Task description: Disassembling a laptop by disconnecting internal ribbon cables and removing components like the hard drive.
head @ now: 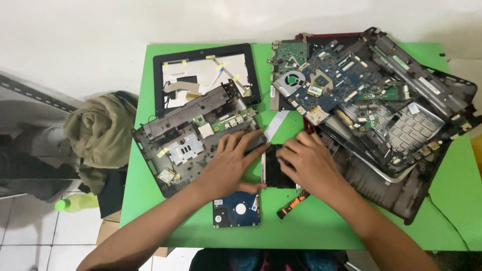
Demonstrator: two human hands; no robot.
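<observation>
A small flat black module (277, 173), likely a drive caddy or bay, lies on the green desk (321, 226) directly between the two hands, its long axis running away from the person. The left hand (232, 163) lies open and flat, fingers spread over the lower right corner of the opened laptop base (183, 145), thumb at the module's left edge. The right hand (312, 161) presses palm-down on its right side, fingers curled over the top; whether it grips is hidden. Both hands touch it, equally near.
</observation>
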